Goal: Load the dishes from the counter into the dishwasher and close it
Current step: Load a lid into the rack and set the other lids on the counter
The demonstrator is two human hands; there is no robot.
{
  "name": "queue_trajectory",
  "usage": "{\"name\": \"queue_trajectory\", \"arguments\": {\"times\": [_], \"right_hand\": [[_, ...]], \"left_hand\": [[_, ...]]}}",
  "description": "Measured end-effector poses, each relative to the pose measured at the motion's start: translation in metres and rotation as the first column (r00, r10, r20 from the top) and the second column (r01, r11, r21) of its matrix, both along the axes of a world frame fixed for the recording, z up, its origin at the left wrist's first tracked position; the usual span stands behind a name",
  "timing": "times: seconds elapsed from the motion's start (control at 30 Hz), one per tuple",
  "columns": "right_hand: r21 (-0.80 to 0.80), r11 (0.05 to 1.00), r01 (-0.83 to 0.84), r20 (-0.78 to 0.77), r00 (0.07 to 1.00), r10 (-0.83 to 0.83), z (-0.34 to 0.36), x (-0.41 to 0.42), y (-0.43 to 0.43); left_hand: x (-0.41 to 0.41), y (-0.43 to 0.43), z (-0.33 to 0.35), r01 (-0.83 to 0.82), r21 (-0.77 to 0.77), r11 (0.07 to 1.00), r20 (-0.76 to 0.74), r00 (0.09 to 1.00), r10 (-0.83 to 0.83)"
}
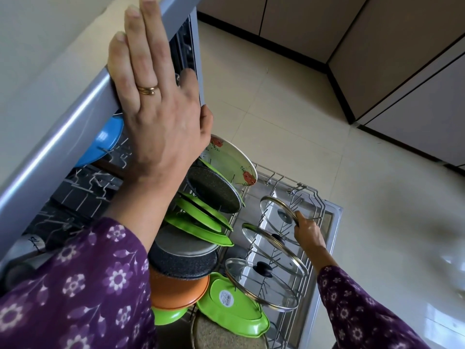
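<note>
Glass metal-rimmed lid [278, 216] in the wire rack [313, 197], rim gripped by the right hand [308, 229]; left hand [161, 117] flat, fingers straight, on the grey dishwasher edge [50, 147].

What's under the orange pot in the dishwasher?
A green dish peeks out from beneath the orange pot. The purple sleeve covers the rest of it, so nothing more can be seen.

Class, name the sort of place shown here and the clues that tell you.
Probably a home kitchen: a pulled-out dishwasher rack holds green plates and glass lids, with cabinets along the tiled floor.
</note>
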State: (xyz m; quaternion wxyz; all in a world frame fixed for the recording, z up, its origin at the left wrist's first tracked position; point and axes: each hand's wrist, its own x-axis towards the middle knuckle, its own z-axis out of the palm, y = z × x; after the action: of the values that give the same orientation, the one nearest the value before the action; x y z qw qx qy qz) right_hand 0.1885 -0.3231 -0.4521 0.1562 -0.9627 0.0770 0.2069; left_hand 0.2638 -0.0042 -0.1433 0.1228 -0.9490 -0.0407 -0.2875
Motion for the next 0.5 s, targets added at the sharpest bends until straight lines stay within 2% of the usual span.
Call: {"name": "queue_trajectory", "arguments": {"times": [0.23,0.37,0.5], "right_hand": [[-0.021,1.000,0.015,-0.077,0.997,-0.016,0.006,0.004,0.004],[-0.045,0.996,0.077,-0.130,0.988,-0.083,0.028,0.007,0.024],[-0.039,0.990,0.134,-0.051,0.989,-0.136,0.059,0.012,0.051]], "left_hand": [[0.000,0.000,-0.003,-0.042,0.205,0.978,0.026,0.999,0.037],[-0.003,0.000,0.003,-0.042,0.221,0.974,-0.018,0.999,0.048],[-0.010,0.000,0.013,-0.023,0.161,0.987,-0.099,0.994,0.039]]}}
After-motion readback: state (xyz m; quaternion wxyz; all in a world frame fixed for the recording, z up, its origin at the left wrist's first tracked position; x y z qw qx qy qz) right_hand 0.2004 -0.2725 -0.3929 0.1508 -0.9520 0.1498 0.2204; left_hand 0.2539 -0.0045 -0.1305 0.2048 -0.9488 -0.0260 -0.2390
